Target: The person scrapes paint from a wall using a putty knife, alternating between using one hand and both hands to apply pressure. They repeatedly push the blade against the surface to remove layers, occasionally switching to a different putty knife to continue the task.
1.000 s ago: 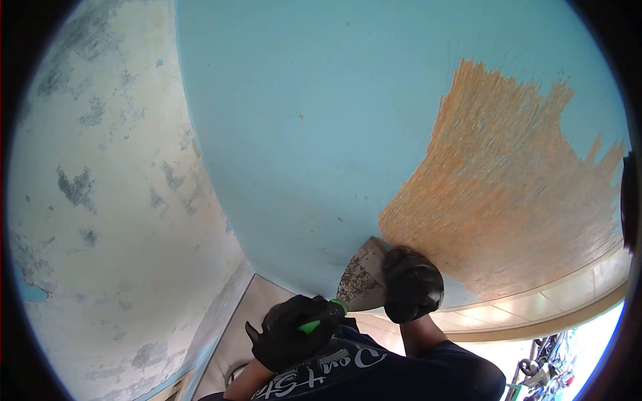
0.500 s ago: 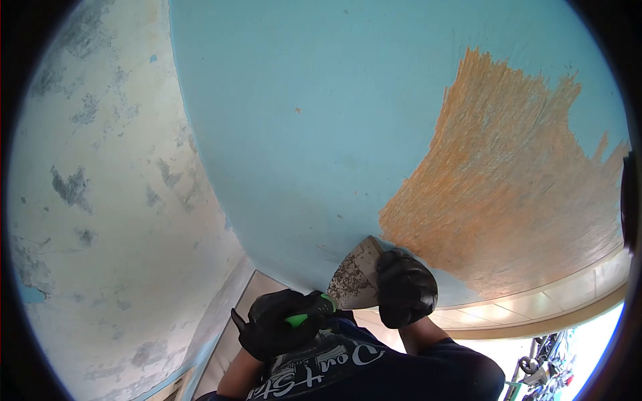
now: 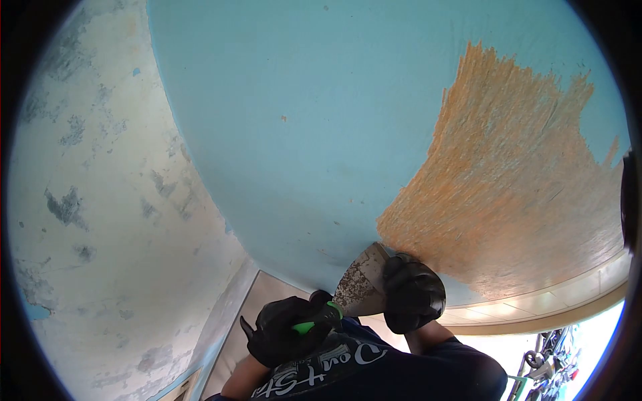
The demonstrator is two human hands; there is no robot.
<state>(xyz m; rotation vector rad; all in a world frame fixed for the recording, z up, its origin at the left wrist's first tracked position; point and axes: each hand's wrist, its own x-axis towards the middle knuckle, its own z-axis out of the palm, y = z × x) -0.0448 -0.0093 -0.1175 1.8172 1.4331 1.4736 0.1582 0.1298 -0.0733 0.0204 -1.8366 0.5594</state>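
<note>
My left hand (image 3: 286,330), in a black glove, is wrapped round the green and black handle of a scraper (image 3: 358,284). The scraper has a wide, stained metal blade that points up and to the right. My right hand (image 3: 413,293), also gloved in black, is closed on the right side of the blade. The blade's upper corner lies against the blue wall (image 3: 287,167), just below the lower left edge of a bared orange-brown patch (image 3: 495,180).
A whitish wall with grey stains (image 3: 107,220) meets the blue wall at the left. A pale tiled strip (image 3: 521,309) curves below the patch. Tangled items (image 3: 552,361) lie at the lower right. A dark object (image 3: 629,200) stands at the right edge.
Both hands and the scraper have shifted slightly right and down in the view. The whitish wall's edge and the marks on the blue wall have shifted a little left.
</note>
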